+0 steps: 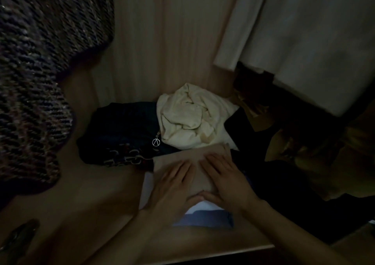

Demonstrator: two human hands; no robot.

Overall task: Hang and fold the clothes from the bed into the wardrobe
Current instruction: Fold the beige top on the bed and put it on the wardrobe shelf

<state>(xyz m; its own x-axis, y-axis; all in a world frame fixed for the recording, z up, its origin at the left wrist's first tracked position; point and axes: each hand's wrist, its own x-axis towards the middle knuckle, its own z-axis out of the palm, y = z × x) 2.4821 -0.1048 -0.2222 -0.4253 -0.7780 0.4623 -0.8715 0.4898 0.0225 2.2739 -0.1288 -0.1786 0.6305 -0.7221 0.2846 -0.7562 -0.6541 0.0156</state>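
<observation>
A folded beige garment (194, 155) lies on top of a small stack on the wardrobe shelf (97, 199). Under it show a white layer (147, 187) and a blue folded piece (209, 219). My left hand (172, 185) and my right hand (227, 177) rest flat on the beige garment, fingers spread, thumbs touching near the front edge. Neither hand grips anything. Behind the stack sits a crumpled cream garment (188, 118) on a dark garment (121, 130) with a round metal zip pull (156, 142).
A dark knitted garment (34, 78) hangs at the left. A white garment (304, 37) hangs at the upper right, with dark and olive clothes (304, 153) below it. The wardrobe's back wall (162, 41) is pale wood. The shelf's front edge (223, 251) runs below my arms.
</observation>
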